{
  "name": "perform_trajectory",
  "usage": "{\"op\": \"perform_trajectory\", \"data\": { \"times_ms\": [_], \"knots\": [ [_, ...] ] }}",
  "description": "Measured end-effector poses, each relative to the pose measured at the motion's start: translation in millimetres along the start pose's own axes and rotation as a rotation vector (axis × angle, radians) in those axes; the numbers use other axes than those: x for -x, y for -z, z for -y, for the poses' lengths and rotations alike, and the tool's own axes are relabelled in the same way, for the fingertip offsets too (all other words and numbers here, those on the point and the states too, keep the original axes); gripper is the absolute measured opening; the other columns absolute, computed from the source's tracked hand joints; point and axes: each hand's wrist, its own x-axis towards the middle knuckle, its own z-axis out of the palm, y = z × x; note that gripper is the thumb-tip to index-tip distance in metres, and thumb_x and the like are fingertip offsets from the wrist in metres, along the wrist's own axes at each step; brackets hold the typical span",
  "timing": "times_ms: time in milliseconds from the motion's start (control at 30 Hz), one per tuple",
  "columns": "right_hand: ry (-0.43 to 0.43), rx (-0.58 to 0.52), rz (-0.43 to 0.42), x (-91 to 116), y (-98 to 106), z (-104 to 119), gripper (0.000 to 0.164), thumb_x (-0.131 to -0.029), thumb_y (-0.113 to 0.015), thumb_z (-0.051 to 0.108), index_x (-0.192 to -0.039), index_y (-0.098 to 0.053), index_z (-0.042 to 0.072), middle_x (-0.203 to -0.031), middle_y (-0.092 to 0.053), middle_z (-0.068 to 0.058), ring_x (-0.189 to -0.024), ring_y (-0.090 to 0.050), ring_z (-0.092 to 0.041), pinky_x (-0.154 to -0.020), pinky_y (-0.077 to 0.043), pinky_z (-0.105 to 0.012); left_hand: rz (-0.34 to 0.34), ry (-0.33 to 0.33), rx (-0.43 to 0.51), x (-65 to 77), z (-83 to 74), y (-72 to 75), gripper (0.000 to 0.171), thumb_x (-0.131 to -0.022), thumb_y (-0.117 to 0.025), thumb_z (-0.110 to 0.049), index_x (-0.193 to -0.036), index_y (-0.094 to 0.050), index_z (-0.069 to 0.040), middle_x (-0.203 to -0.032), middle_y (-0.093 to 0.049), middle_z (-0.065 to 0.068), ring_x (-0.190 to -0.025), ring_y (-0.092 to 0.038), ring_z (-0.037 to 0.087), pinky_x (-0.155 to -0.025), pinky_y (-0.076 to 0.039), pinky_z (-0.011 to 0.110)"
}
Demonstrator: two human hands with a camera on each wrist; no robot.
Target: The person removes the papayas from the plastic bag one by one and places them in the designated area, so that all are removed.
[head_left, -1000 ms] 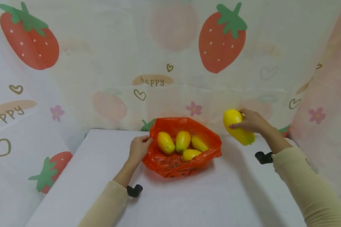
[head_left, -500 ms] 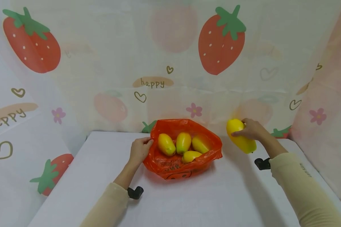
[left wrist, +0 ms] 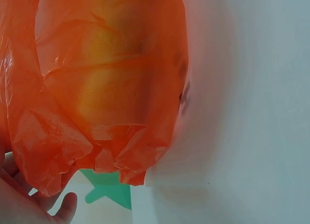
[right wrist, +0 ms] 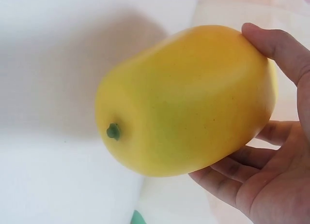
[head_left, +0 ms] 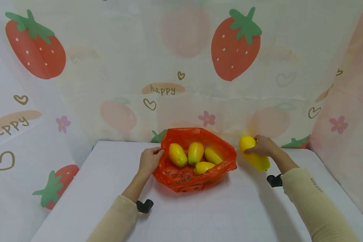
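Observation:
My right hand [head_left: 267,146] grips a yellow mango [head_left: 258,162] in the air over the table, to the right of an orange-red plastic bag [head_left: 189,185]. Up close in the right wrist view, the mango [right wrist: 189,100] has a greenish tint and a small green stem; the thumb lies on one side and the fingers on the other. The bag's mouth stands wide, and several yellow mangoes [head_left: 195,153] lie inside it. At the bag's left edge, my left hand [head_left: 149,162] pinches the rim. The left wrist view shows a mango's yellow blur through the thin plastic [left wrist: 116,64].
A white table [head_left: 214,218] carries the bag. Behind it hangs a pale cloth [head_left: 133,60] printed with strawberries, hearts and flowers, which also covers both sides. Each wrist wears a small black mount [head_left: 145,206].
My right hand has lowered the mango toward the table, lately drifting slightly left. The left hand keeps its hold on the bag, and the mangoes inside look unmoved. The head view has tilted slightly.

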Motion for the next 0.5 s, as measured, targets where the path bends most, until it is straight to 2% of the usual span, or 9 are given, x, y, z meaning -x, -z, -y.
{"op": "perform_trajectory", "data": {
  "times_ms": [333, 500],
  "knots": [
    [-0.037, -0.012, 0.031, -4, -12, -8, 0.08, -0.081, -0.074, 0.041, -0.132, -0.04, -0.01, -0.12, -0.054, -0.027, -0.101, -0.054, -0.037, -0.096, -0.05, -0.053, -0.006, -0.005, 0.003, 0.9, 1.3, -0.3, 0.035, -0.097, -0.057, -0.023, -0.124, -0.066, -0.003, -0.12, -0.068, 0.019, -0.102, -0.066, 0.03, -0.088, -0.058, 0.041],
    [-0.049, -0.002, 0.041, -3, -16, -11, 0.084, -0.081, -0.073, 0.042, -0.134, -0.037, -0.011, -0.122, -0.052, -0.029, -0.102, -0.053, -0.039, -0.097, -0.049, -0.055, -0.008, -0.001, 0.008, 1.3, 1.7, -1.2, 0.035, -0.097, -0.057, -0.024, -0.124, -0.066, -0.004, -0.12, -0.068, 0.018, -0.102, -0.066, 0.03, -0.087, -0.058, 0.041]
  ]
}}
